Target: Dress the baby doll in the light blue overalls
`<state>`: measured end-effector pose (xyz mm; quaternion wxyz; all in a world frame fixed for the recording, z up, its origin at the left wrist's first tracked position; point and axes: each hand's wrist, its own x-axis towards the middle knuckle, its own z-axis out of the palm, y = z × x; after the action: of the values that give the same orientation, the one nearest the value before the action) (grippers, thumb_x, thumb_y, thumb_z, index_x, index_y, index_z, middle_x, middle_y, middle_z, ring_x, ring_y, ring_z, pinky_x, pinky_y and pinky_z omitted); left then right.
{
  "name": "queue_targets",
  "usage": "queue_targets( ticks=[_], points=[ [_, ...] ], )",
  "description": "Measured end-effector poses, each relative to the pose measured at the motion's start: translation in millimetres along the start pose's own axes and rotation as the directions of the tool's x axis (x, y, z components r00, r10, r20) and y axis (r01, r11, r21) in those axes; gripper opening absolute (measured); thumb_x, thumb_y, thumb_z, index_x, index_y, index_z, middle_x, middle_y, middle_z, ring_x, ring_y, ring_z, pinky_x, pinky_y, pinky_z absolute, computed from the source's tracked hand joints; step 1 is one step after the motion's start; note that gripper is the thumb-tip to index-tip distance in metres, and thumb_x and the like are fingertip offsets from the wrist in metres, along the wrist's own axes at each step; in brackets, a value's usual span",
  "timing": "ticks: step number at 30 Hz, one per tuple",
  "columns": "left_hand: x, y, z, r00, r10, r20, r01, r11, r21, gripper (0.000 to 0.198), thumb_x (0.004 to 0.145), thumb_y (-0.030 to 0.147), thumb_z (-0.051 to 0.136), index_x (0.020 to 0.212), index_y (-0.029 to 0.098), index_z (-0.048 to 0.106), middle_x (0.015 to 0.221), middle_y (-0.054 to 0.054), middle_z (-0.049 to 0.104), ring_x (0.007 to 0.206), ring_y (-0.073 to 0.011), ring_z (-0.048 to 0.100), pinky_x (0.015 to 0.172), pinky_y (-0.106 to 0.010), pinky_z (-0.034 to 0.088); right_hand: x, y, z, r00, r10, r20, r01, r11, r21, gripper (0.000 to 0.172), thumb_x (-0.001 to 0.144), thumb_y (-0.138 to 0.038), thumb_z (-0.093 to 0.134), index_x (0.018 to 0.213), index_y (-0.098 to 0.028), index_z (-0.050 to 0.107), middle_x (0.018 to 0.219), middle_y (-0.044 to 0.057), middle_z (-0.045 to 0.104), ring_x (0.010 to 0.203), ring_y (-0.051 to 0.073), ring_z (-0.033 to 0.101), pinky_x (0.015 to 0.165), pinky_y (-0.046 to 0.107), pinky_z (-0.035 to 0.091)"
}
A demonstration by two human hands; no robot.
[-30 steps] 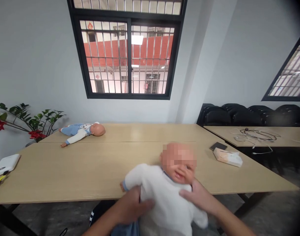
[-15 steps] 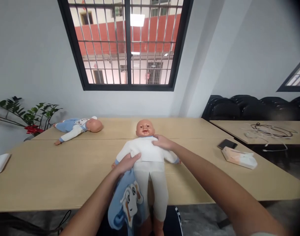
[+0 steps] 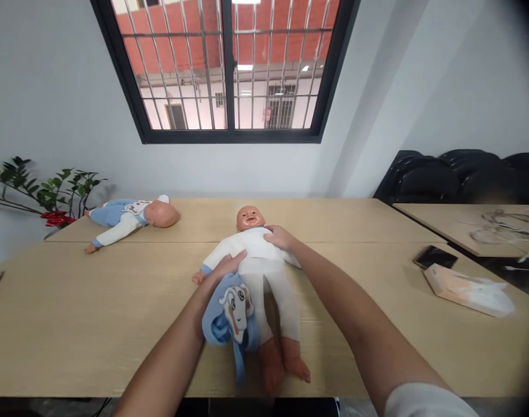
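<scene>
A baby doll in a white suit lies on its back on the wooden table, head toward the window, bare feet toward me. My left hand rests on the doll's side at the waist and grips a blue garment with a cartoon animal print, which is bunched beside the doll's leg. My right hand lies on the doll's chest by its shoulder, fingers curled onto the white cloth.
A second doll in blue and white lies at the table's far left. A plant with red flowers stands beyond it. A tissue pack and a dark phone lie at right. Black chairs and another table stand behind.
The doll went from held upright near the table's edge to lying flat farther onto the table. Both hands followed it forward, and the blue garment now lies on the tabletop.
</scene>
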<state>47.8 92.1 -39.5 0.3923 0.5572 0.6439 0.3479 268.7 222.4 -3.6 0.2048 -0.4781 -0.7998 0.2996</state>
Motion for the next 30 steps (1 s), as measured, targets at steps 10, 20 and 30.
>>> queue_targets(
  ticks=[10, 20, 30],
  points=[
    [-12, -46, -17.2, 0.999, 0.04, 0.01, -0.041, 0.986, 0.16, 0.03, 0.091, 0.024, 0.05, 0.117, 0.014, 0.06, 0.107, -0.012, 0.075, 0.1, -0.0246, 0.07, 0.09, -0.035, 0.052, -118, 29, 40, 0.915, -0.24, -0.325, 0.156, 0.952, -0.263, 0.039, 0.101, -0.041, 0.054, 0.13, -0.016, 0.062, 0.129, 0.014, 0.066, 0.124, 0.028, 0.057, 0.11, 0.043, 0.043],
    [-25, -17, -1.1, 0.974, 0.017, -0.226, 0.095, 0.874, 0.477, 0.034, 0.1, 0.044, 0.042, 0.117, 0.021, 0.06, 0.104, -0.014, 0.076, 0.101, -0.0307, 0.072, 0.082, -0.037, 0.05, -136, 18, 49, 0.954, 0.0, -0.299, -0.111, 0.929, -0.354, 0.036, 0.104, -0.03, 0.041, 0.121, -0.015, 0.07, 0.121, 0.014, 0.074, 0.113, 0.027, 0.067, 0.1, 0.037, 0.046],
    [-39, -26, -12.7, 0.999, 0.015, 0.034, -0.033, 0.778, 0.628, 0.032, 0.092, 0.038, 0.05, 0.106, 0.019, 0.071, 0.112, -0.02, 0.075, 0.107, -0.0348, 0.07, 0.089, -0.041, 0.05, -172, 6, 50, 0.94, 0.15, -0.305, -0.205, 0.966, -0.156, 0.029, 0.1, -0.03, 0.042, 0.099, -0.017, 0.068, 0.096, 0.011, 0.072, 0.091, 0.023, 0.066, 0.082, 0.033, 0.048]
  ],
)
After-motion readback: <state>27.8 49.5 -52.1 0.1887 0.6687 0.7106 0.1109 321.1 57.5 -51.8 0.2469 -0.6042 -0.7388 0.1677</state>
